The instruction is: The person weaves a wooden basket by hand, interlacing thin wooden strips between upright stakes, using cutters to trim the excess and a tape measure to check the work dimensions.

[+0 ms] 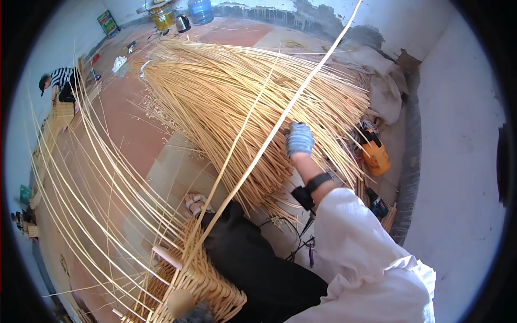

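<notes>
A partly woven wicker basket (215, 288) rests by my dark-trousered leg at the lower edge, with long pale rods (116, 177) fanning out from it to the upper left. My left hand (195, 313), in a dark grey glove, is beside the basket, next to a rounded tan wooden end (180, 302). Most of this hand is cut off and its fingers are hidden. My right hand (299, 139), in a blue-grey glove, reaches over a big heap of willow rods (215, 91). Its fingers are curled; what they hold is hidden. A long flat pale strip (280, 121) rises from the basket just left of it.
An orange-and-black container (375, 153) and a cordless drill (376, 202) stand right of the heap by the wall. A sandalled foot (198, 204) is near the basket. Another person (62, 83) crouches at the far left. A kettle (183, 22) and water jug (201, 11) stand behind.
</notes>
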The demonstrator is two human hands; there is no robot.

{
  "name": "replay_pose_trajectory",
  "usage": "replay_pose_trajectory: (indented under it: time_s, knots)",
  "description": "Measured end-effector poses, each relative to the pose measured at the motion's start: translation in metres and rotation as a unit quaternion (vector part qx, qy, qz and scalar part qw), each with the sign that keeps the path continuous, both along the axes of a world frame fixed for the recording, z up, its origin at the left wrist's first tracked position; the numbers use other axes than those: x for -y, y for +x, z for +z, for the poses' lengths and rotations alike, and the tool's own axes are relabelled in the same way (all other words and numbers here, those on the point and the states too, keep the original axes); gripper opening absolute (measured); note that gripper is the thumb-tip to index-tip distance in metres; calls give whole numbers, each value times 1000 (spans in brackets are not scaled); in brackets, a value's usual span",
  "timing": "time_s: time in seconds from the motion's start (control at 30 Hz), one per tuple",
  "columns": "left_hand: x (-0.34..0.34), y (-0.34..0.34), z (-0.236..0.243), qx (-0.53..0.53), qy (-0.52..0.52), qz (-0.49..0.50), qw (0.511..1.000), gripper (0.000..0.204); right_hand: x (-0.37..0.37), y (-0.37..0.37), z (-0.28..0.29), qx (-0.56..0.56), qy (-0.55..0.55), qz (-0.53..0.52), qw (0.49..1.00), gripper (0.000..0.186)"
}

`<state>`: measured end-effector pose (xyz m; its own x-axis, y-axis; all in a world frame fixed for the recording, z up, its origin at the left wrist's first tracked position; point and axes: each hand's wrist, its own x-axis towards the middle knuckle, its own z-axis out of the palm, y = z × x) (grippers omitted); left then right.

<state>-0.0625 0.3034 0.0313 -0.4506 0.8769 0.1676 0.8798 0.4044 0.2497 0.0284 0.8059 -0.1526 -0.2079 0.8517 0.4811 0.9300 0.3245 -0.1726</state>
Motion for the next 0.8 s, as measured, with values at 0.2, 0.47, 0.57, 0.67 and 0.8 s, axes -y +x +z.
replay_pose_trajectory:
  time_s: [0.2, 0.47, 0.57, 0.67, 0.8]
  knots:
    - [3, 0, -2, 18, 2, -2, 1000, 16, -49, -7, -21, 132, -247, 21, 960, 19]
    - [18, -2, -18, -18, 17, -26, 999, 28, -47, -14, -18, 197, -222, 89, 951, 21]
    - [36, -3, -37, -81, -23, -34, 996, 32, -43, -7, -7, 142, -214, 84, 963, 24]
    - [45, -3, -56, -167, -41, -42, 984, 38, -39, -5, 1, 123, -201, 113, 965, 21]
    - [32, 0, -62, -274, -59, -35, 959, 54, -37, -5, 4, 186, -178, 108, 960, 20]
